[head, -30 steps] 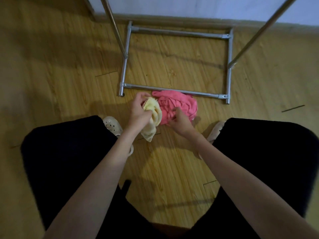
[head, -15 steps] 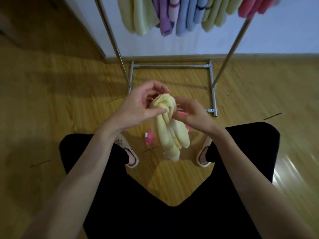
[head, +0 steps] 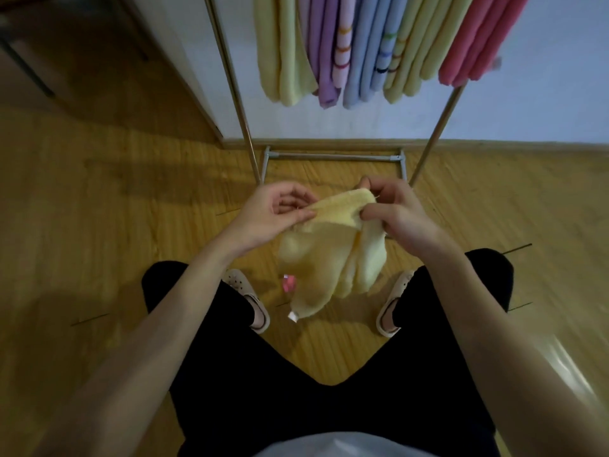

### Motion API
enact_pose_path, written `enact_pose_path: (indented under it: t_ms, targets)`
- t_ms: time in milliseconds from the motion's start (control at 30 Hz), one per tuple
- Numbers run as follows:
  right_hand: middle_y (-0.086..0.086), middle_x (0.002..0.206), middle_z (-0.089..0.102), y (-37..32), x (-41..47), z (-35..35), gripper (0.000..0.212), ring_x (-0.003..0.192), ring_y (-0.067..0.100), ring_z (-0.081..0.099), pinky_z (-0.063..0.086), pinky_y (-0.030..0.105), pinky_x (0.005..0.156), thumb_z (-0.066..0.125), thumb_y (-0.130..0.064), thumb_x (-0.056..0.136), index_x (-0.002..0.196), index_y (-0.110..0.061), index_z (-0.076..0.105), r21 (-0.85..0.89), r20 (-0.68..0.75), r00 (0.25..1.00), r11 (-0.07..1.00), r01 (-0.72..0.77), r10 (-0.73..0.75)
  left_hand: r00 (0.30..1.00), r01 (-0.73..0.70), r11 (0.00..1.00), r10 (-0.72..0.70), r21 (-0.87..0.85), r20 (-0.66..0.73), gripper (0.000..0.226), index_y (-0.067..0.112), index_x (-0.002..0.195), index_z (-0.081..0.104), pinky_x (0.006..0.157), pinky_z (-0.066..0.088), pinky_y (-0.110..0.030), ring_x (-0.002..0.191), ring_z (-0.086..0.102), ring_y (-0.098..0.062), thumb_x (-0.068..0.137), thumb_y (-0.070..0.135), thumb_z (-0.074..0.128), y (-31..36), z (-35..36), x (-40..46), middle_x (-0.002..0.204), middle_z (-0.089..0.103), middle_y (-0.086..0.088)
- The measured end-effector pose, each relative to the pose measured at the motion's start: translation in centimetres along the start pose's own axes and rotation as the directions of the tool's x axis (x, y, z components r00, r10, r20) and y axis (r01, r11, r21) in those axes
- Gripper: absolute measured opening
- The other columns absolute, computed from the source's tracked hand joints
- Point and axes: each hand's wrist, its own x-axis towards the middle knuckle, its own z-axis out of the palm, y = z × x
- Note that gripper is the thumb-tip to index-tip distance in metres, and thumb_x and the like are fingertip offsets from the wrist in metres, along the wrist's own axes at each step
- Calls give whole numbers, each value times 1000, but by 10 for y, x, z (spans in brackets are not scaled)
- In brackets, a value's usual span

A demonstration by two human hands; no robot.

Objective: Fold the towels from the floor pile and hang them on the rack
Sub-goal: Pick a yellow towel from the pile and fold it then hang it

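A pale yellow towel (head: 329,255) hangs crumpled in the air between my hands, above the floor and in front of my legs. My left hand (head: 273,212) pinches its upper left edge between thumb and fingers. My right hand (head: 392,209) grips its upper right edge with curled fingers. Most of a pink towel (head: 289,285) on the floor is hidden behind the yellow one; only a small bit shows. The metal rack (head: 333,156) stands just ahead, with several folded towels (head: 362,51) in yellow, purple, blue and pink hanging on it.
The rack's slanted poles (head: 230,84) rise on both sides and its base frame lies on the wooden floor (head: 131,225) by the white wall (head: 527,107). My feet in pale clogs (head: 247,298) stand either side of the towel.
I have risen from a crouch and lifted the yellow towel off the floor pile. Both hands moved apart along its top edge, spreading it. The pink towel stayed on the floor.
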Motion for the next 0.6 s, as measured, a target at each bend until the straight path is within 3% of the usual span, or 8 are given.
enact_pose_path:
  t_ms: [67, 200, 267, 333, 467, 600]
  targets:
    - [12, 64, 47, -2, -1, 4, 10, 55, 19, 45, 34, 21, 46, 57, 0, 63, 68, -1, 49, -14, -7, 1000, 1000, -3, 3, 999, 41, 999, -41, 13, -12, 17, 13, 98, 67, 76, 52, -16, 81, 65, 0, 83, 5, 68, -7, -2, -4, 93, 69, 1]
    - [15, 71, 53, -4, 2, 4, 8, 66, 25, 50, 39, 30, 54, 61, -1, 68, 71, -2, 53, -74, -19, 1000, 997, -5, 4, 991, 56, 997, -62, -52, -122, 8, 16, 92, 70, 66, 48, -20, 73, 61, -9, 89, 16, 64, -8, -6, -5, 84, 69, -5]
    - [12, 73, 56, -2, 4, 1, 10, 69, 23, 53, 41, 32, 59, 65, -5, 70, 71, -10, 57, -119, -31, 1000, 993, -11, 7, 983, 46, 991, -68, -129, -173, 6, 16, 91, 69, 62, 47, -15, 69, 60, -4, 89, 16, 63, -3, -9, -2, 78, 66, 3]
    - [13, 74, 59, 2, 5, -3, 10, 72, 23, 54, 42, 36, 63, 69, -10, 73, 74, -10, 59, -166, -37, 999, 986, -9, 2, 976, 56, 949, -118, -309, -185, 5, 13, 90, 67, 60, 46, -15, 67, 59, -4, 89, 13, 62, 6, -10, 1, 75, 63, 5]
    - [27, 78, 59, 19, 5, -13, 22, 70, 25, 54, 45, 44, 63, 75, -15, 80, 80, 0, 59, -327, -11, 1000, 945, -15, 12, 954, 22, 689, -232, -724, -192, 9, 10, 84, 62, 75, 51, -29, 74, 60, -14, 90, 7, 57, 23, -10, 13, 76, 62, -1]
    - [23, 70, 56, 42, -4, -29, 32, 65, 22, 52, 44, 42, 58, 77, -29, 77, 78, -3, 59, -399, -13, 997, 914, -76, 77, 933, 7, 595, -293, -803, -209, 6, 9, 93, 60, 93, 48, -41, 88, 57, -23, 89, 13, 58, 27, -20, 20, 84, 59, -6]
